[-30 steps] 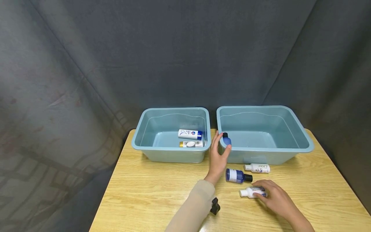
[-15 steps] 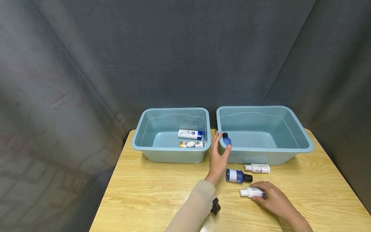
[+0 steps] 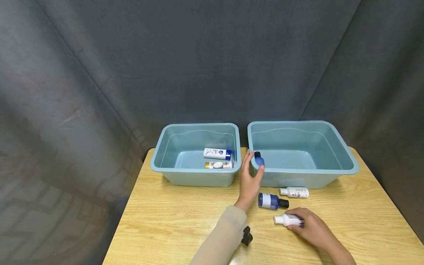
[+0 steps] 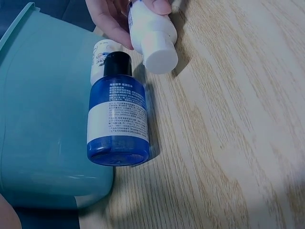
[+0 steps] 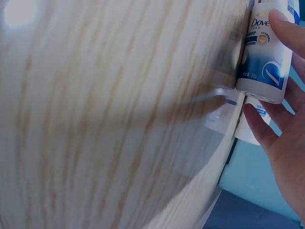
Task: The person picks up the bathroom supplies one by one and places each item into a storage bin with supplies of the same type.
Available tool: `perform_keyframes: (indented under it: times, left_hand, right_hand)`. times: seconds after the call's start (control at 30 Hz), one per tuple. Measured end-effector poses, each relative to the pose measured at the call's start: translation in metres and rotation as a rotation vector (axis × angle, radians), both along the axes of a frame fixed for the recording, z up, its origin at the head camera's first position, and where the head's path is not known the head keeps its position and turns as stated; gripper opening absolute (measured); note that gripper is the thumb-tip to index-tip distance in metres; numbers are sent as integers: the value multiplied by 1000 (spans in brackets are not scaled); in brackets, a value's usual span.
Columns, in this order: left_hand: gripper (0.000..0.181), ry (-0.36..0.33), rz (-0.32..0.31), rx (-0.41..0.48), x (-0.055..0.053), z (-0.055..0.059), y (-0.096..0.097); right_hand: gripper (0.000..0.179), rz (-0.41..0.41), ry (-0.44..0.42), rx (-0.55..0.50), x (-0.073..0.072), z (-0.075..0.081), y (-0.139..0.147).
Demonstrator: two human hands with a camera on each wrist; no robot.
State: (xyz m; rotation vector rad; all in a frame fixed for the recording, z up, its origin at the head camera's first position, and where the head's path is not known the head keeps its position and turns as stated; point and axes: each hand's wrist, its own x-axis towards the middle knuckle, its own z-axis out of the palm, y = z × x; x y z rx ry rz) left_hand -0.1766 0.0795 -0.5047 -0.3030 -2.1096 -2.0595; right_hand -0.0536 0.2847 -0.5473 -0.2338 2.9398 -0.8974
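Between thumb and fingers my right hand (image 3: 310, 227) holds a small white-and-blue Dove lotion bottle (image 3: 286, 219), lying low over the tabletop with its white cap to the left. Just beyond it lie a blue bottle (image 3: 269, 201) with a black cap and another white Dove bottle (image 3: 294, 192). My left hand (image 3: 250, 180) rests at the near left corner of the right bin (image 3: 304, 171), its fingers outside the wall and its thumb at the front rim. Inside that corner leans a second blue bottle (image 3: 259, 161), its lower part hidden by the rim.
A similar left bin (image 3: 195, 170) holds a white bottle with a blue cap (image 3: 216, 153) and a white tube with a yellow cap (image 3: 218, 165). Both bins stand at the back of the wooden table (image 3: 172, 221), before a dark curtain (image 3: 212, 62).
The thumb and fingers of my right hand have closed in around the Dove bottle, which has hardly moved. My left hand and the bins have stayed still.
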Motion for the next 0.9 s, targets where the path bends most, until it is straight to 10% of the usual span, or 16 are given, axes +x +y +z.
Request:
perform_keyframes:
  times: [0.9]
  left_hand:
    - [56,-20,-2,66,7,16,0]
  right_hand:
    - [39,-65,193,62,14,12,-4]
